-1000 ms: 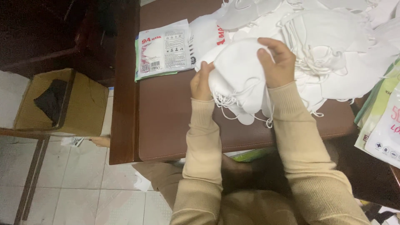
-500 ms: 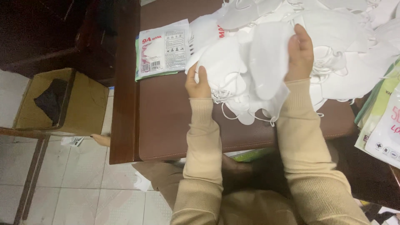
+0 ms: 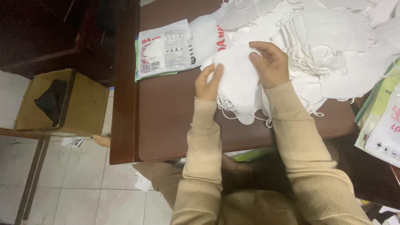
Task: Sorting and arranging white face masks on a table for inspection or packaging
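- Pale floor tiles (image 3: 83, 187) fill the lower left, with open floor between the cardboard box (image 3: 79, 102) and the desk's left edge
- Inside that open-topped box lies a dark cloth (image 3: 51, 100); the box sits well apart from the hands
- Next comes the brown desk (image 3: 166, 121), whose left and near edges meet at a corner low in view; a bare stretch of top lies in front of the hands
- Flat printed packets (image 3: 164, 52) lie near the desk's left edge, just beside the mask pile
- left hand (image 3: 208, 81) pinches the left side of a small stack of white masks (image 3: 237, 81), fingers curled shut on it
- right hand (image 3: 271, 64) grips the stack's top right, thumb and fingers closed over the fabric; ear loops dangle toward the desk
- A loose heap of white masks (image 3: 333, 50) spreads to the far right, crowding that side
- More packets (image 3: 381, 121) overhang the right edge
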